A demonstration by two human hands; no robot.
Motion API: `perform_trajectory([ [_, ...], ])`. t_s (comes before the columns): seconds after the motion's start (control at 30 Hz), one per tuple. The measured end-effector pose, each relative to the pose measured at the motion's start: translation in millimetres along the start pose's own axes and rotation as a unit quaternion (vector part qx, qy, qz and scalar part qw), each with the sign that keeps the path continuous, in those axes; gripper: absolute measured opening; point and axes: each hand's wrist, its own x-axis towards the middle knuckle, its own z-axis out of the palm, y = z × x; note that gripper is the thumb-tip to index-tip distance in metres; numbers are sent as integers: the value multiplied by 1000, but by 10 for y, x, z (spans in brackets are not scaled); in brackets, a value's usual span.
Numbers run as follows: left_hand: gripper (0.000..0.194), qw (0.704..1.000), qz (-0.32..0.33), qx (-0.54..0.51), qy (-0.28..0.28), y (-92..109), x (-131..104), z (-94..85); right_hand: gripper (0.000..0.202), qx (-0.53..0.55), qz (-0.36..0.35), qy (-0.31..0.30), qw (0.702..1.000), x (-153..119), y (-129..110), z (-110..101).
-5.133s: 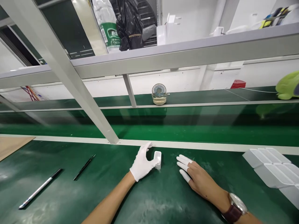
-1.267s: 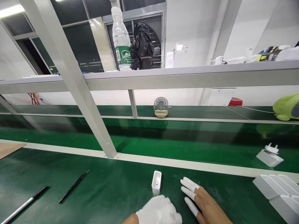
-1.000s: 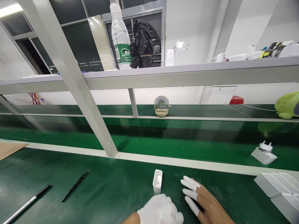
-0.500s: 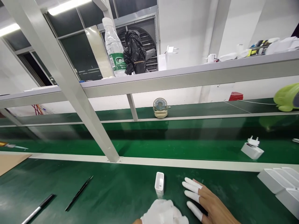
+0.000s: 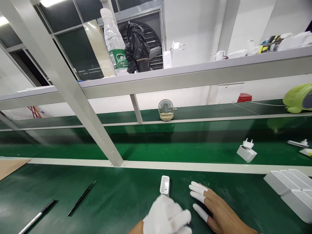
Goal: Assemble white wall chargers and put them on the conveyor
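Note:
A small white open-topped housing stands on the green bench. Just in front of it is my left hand in a white glove, its fingers bent; the glove covers the housing's lower part, and whether the fingers hold anything is hidden. My right hand, with white finger cots on several fingers, rests spread on the bench to the right of the housing, holding nothing. White housings are grouped at the right edge. On the green belt behind sits another white housing with a plug.
Black tweezers and a pen lie at the left, near brown cardboard. A slanted metal post meets the bench's back rail. Overhead runs a shelf with a bottle. A small fan stands farther back.
My left hand has moved forward up to the near side of the standing housing. The housing with the plug has shifted left along the belt, and other white pieces have appeared at the right.

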Motion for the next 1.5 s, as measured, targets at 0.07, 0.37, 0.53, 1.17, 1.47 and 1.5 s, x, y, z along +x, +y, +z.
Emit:
perform_trajectory([
  [0.07, 26, 997, -54, 1, 52, -32, 27, -167, 57, 5, 3, -7, 1000, 10, -5, -7],
  [0.37, 56, 893, -423, -152, 21, -290, 407, -325, 49, 19, 5, -13, 1000, 102, -51, -62],
  [0.53, 41, 907, -396, -144, -6, -370, 391, -312, 40, 33, 6, -10, 999, 174, -84, -105],
  [1.17, 25, 883, -347, -151, 279, -319, 408, -584, 30, 74, 9, 36, 997, 180, -58, -147],
  [1.47, 19, 987, 90, 36, -131, 377, 326, -448, 31, 64, -15, 28, 997, 129, -52, -124],
  [1.5, 20, 978, 100, 60, -171, 393, 319, -403, 32, 64, -16, 25, 998, 124, -50, -122],
])
